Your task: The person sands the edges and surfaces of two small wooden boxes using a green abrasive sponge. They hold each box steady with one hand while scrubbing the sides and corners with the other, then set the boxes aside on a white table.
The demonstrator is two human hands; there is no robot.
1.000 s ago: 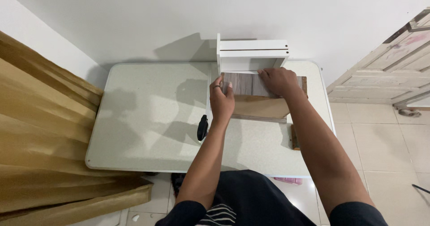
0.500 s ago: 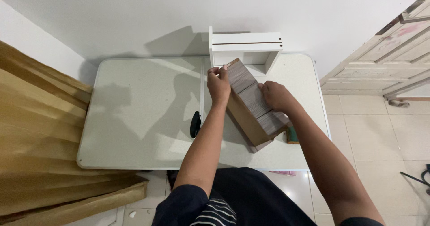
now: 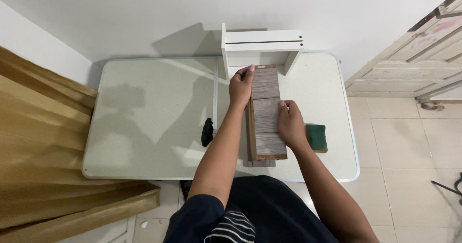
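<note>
White table [image 3: 144,122] w/ green sponge [image 3: 316,137], black tool [image 3: 207,131], white shelf unit [image 3: 262,48].

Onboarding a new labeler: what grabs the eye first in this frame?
Mid-table, both hands grip a long grey wood-grain board set lengthwise away from the person: left hand at its far left edge, right hand on its right side. Behind it stands a white shelf unit against the wall. A green sponge lies right of the board, a small black object left.

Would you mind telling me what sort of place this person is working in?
Probably a room in a home, used as a small work corner: a white table set against a plain wall, tiled floor, and a worn panelled door leaning at the right. Both hands grip a wood-grain panel piece.
</note>
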